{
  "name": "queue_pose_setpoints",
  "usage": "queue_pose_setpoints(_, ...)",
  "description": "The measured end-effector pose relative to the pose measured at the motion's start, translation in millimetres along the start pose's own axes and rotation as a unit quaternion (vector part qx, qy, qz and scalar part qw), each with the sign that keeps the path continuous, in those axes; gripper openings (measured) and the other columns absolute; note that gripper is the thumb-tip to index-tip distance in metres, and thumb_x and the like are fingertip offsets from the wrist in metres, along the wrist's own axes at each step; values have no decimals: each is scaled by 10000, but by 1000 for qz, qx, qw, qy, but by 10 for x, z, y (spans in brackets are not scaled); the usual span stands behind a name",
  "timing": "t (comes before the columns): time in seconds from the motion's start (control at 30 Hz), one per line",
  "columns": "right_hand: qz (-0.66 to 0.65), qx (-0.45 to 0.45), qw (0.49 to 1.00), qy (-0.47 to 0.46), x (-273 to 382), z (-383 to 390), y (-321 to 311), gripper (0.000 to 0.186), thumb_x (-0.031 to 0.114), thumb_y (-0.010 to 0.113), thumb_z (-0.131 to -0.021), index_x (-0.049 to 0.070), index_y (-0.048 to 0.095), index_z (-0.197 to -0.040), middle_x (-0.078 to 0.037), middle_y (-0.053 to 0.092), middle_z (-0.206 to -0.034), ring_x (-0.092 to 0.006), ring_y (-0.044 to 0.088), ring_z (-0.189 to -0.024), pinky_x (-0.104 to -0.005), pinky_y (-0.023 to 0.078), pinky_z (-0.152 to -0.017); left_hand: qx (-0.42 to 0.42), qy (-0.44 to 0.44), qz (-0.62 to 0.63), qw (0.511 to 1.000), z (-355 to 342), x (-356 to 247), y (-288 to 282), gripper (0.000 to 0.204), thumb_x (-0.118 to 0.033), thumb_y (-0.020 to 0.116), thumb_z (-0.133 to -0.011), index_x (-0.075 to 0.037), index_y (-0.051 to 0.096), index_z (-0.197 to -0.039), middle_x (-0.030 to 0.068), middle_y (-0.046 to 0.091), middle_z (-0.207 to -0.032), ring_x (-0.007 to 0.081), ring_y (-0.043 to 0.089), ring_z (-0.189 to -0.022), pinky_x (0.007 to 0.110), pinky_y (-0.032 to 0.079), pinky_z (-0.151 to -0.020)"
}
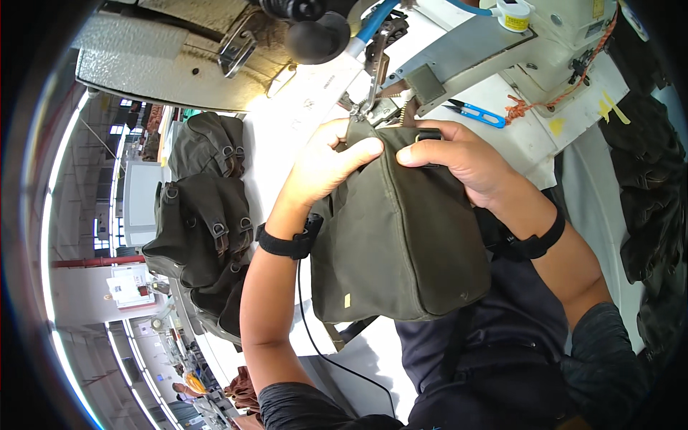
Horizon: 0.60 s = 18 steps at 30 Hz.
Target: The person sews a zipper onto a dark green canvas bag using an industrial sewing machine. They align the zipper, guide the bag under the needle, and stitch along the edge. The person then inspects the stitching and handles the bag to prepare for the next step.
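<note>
An olive-green fabric bag point(387, 236) hangs between my two hands, its upper end against the presser foot and needle area point(365, 107) of a sewing machine. A seam runs down its middle, and a small yellow tag shows low on the left panel. My left hand point(330, 161) grips the bag's upper left edge, thumb on top and fingers mostly hidden behind. On the upper right edge, my right hand point(459, 158) pinches the fabric with its thumb on top, beside a dark buckle point(428, 135). Both wrists wear black straps.
Blue thread snips point(476, 113) lie on the white table right of the needle, near an orange cord point(517, 109). Several similar olive bags point(208, 208) are piled at the left. More dark fabric point(648, 193) hangs at the far right. The machine's head point(172, 57) spans the upper left.
</note>
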State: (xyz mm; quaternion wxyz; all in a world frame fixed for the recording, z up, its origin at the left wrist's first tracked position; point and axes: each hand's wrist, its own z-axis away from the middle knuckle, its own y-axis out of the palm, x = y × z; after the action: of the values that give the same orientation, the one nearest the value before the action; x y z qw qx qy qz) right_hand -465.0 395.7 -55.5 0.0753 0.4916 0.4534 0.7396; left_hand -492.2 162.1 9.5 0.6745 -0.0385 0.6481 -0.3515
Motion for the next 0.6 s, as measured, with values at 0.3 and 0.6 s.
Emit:
queue_pose_setpoints(0.3, 102, -47, 993, -46, 118, -60, 142, 208, 204, 732, -938, 20, 764, -1030, -6, 734, -931, -81, 672, -825, -276, 536, -753, -75, 98, -122, 985, -116, 161, -109, 287, -298, 778, -966, -32, 697, -897, -78, 563, -769, 31, 428, -702, 244, 370, -613)
queue_pose_setpoints(0.6, 679, -199, 656, -264, 557, 176, 455, 241, 173, 721, -842, -19, 627, -952, -218, 669, -803, -405, 658, -739, -466, 506, -663, -50, 150, -209, 965, -103, 112, -288, 285, -294, 791, -952, -39, 676, -900, -69, 550, -788, 42, 434, -721, 256, 375, -628)
